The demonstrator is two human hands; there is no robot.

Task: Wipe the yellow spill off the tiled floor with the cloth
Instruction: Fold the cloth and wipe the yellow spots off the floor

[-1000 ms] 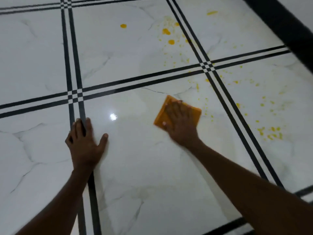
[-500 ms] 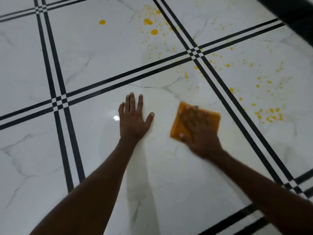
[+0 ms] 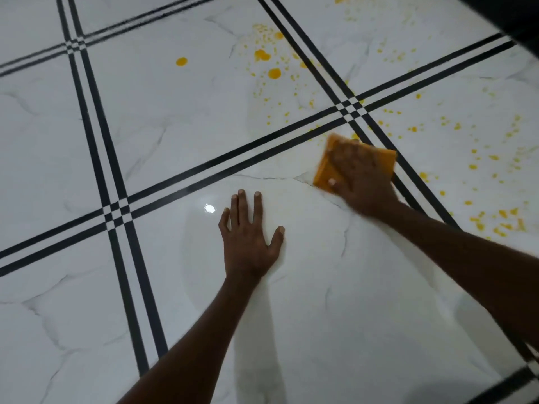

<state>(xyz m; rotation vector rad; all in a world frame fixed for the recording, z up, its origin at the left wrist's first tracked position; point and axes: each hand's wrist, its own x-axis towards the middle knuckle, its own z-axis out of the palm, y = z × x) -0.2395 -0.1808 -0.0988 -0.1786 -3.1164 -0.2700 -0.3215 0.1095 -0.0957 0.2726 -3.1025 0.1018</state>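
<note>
Pushed up and to the right since a moment ago: right hand [image 3: 360, 182] and cloth [image 3: 325, 170], now close to the black lines [image 3: 350, 107] where the tiles meet. Moved too: left hand [image 3: 250, 243], over from the far black line to the middle of the near tile, close to the cloth. Means the near tile looks done and the wipe has reached the edge of the spill [image 3: 495, 217].

Right hand: flat on the cloth, fingers straight and pressing down, a bit blurry. Cloth right under that palm, sticking out past the fingertips and out on the thumb side.

Left hand: flat on the bare floor [image 3: 145, 118], fingers spread wide, holding nothing. Likely just there to lean on.

Yellow drops just past the fingertips of the right hand, a few nearly touching the cloth's far edge. More off to its right, across the black lines. Big blobs [image 3: 274, 72] farther ahead, well apart from the cloth. Lots left to wipe.
</note>
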